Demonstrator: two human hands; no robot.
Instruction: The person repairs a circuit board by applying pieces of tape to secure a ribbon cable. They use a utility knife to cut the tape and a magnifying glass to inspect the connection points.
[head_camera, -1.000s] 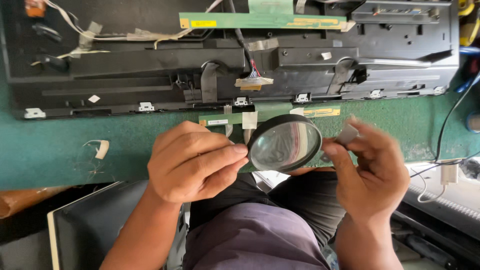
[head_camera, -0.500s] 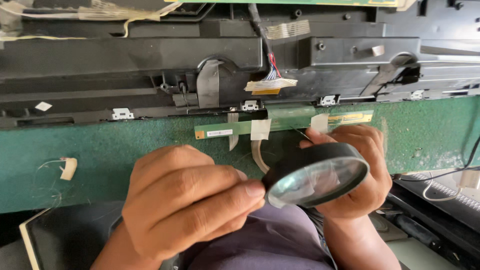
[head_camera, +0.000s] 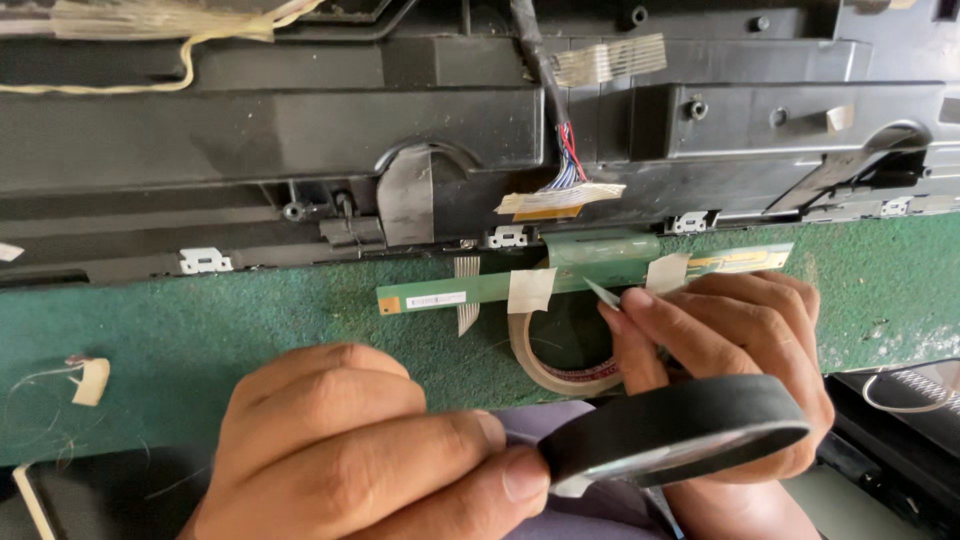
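Now a black panel chassis (head_camera: 300, 130) lies far, with a green circuit strip (head_camera: 560, 280) stretching left to right beside it. Near, the left hand (head_camera: 350, 450) pinches a black-rimmed magnifier (head_camera: 680, 425), while the right hand (head_camera: 730, 350), nearer the strip, has its fingers curled holding a small sliver (head_camera: 603, 293) against it.

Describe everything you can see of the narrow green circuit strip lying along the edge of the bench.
The green circuit strip is long, thin and flat, lying level on the green mat below the black panel frame. It has a white label near its orange-tipped left end. Pale tape pieces cross it. The right hand touches it near the right end.
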